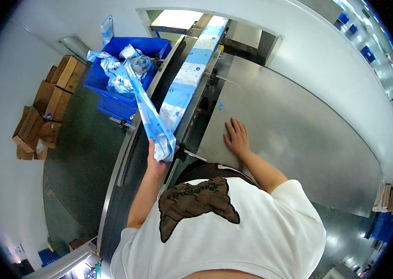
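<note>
My left hand [155, 163] grips the near end of a loose, crumpled strip of blue-and-white printed packaging film [152, 124] over the conveyor. Its thumb shows along the film's edge, while the other fingers are mostly hidden under it. The loose film trails back to a blue plastic bin [95, 76] heaped with crumpled film [121, 74]. Beside it, a flat band of the same patterned packaging [191, 69] lies along the conveyor belt [133, 172] and reaches back through a wall opening. My right hand [237, 138] rests flat on the metal table [284, 135], fingers slightly apart, holding nothing.
Metal rails with clamps [123, 124] edge the conveyor, and a thin rod [194, 154] juts out near my waist. Several brown cardboard boxes [59, 103] lie against the left wall. A white wall panel [308, 65] borders the table's far side.
</note>
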`<state>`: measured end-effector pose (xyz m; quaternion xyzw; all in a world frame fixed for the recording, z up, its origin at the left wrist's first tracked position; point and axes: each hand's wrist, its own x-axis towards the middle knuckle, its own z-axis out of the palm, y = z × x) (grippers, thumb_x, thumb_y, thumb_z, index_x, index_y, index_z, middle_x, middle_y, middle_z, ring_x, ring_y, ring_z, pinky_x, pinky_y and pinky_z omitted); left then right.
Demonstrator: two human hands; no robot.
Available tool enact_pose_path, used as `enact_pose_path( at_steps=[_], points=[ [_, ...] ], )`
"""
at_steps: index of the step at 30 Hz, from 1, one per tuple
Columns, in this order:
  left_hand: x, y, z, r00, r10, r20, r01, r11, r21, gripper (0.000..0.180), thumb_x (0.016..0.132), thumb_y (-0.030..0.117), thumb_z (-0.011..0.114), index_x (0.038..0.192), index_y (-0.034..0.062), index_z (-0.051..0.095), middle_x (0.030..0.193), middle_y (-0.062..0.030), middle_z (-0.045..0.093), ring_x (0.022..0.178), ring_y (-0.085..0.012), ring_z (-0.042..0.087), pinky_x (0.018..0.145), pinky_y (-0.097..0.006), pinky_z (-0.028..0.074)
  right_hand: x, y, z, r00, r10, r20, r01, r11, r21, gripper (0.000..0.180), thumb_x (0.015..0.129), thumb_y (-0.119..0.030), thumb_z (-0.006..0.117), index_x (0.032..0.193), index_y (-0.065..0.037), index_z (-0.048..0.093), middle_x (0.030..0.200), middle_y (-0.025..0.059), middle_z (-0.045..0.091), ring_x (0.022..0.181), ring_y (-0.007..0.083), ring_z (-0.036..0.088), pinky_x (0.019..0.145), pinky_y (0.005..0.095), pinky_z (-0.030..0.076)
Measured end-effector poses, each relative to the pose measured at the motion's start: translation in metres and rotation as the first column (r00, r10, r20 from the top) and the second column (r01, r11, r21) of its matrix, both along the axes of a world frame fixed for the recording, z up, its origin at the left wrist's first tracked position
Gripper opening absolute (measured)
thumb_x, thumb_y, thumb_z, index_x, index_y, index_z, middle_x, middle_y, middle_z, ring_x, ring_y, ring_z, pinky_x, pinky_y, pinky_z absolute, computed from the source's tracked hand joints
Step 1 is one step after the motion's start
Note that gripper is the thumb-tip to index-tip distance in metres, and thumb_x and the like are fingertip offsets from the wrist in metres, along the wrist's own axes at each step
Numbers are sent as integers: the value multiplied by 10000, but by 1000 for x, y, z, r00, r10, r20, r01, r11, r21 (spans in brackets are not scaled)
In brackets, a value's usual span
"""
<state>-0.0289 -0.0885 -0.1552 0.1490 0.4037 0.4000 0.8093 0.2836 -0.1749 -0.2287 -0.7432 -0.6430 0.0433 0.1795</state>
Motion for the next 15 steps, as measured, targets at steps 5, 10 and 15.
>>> enact_pose_path(
  at_steps=[5,10,15],
  points=[
    [0,1,3,999,-21,-50,24,999,47,607,884,535,419,1298,91,410,1237,-71,508,1122,-249,487,955,-404,368,1,43,10,990,52,-130,-49,998,31,488,790,-233,566,1259,-132,479,1384,173,320,1240,358,345,1018,451,290],
    [-1,0,-3,994,-19,-106,25,998,57,665,863,567,441,1318,85,386,1270,-88,481,1130,-261,481,949,-415,366,3,75,-8,999,22,-43,-20,998,57,448,792,-202,536,1231,-117,508,1378,154,341,1235,319,363,1008,430,314],
    [-5,1,-14,998,3,-70,0,999,37,619,889,531,416,1311,80,384,1241,-89,503,1120,-260,495,957,-418,368,8,82,-25,1000,27,-9,-26,992,120,370,790,-130,503,1149,-60,552,1294,147,441,1182,304,418,979,418,354]
  ],
)
